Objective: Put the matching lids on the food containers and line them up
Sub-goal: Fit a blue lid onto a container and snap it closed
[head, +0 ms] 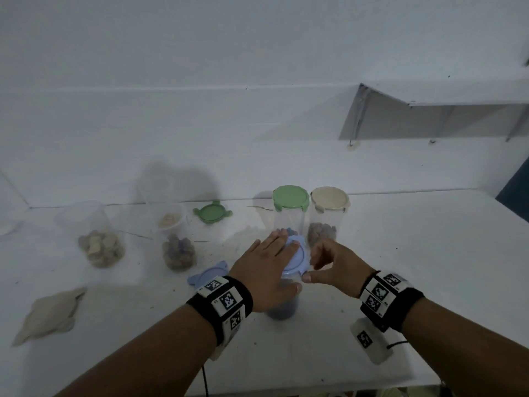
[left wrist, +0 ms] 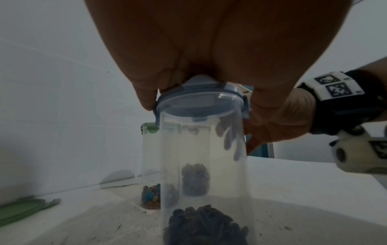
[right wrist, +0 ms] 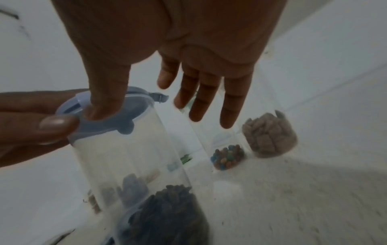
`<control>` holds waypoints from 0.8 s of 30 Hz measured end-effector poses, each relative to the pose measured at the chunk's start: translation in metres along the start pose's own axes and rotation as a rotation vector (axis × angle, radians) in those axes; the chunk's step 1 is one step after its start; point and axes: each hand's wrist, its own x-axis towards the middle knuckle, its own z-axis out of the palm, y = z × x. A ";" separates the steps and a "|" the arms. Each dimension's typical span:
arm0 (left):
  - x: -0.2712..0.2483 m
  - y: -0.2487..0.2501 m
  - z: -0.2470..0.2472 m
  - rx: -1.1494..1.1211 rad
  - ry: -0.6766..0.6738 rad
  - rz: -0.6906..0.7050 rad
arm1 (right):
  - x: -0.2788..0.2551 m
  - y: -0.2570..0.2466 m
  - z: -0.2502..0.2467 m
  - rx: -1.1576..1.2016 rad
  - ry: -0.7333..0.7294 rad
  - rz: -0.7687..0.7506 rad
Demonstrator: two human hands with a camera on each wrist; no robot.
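Note:
A tall clear container (head: 283, 308) with dark pieces at its bottom stands on the white table near me. A light blue lid (head: 297, 253) sits on its mouth. My left hand (head: 272, 253) lies flat on that lid (left wrist: 199, 99) with straight fingers, its thumb down along the near rim. My right hand (head: 320, 262) is just right of the container. Its thumb (right wrist: 104, 102) presses on the lid's edge (right wrist: 100, 126), and its other fingers hang loosely spread and hold nothing.
Behind stand a green-lidded container (head: 290, 202) and a beige-lidded one (head: 329, 202). To the left are three open containers (head: 101, 247) (head: 179, 252) (head: 171, 220). Loose lids lie about: green (head: 211, 212), blue (head: 206, 275), beige (head: 51, 313). A wall shelf (head: 429, 110) hangs at the right.

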 end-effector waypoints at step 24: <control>-0.020 -0.036 0.028 -0.605 0.310 -0.264 | 0.029 0.001 0.001 -0.258 -0.118 -0.593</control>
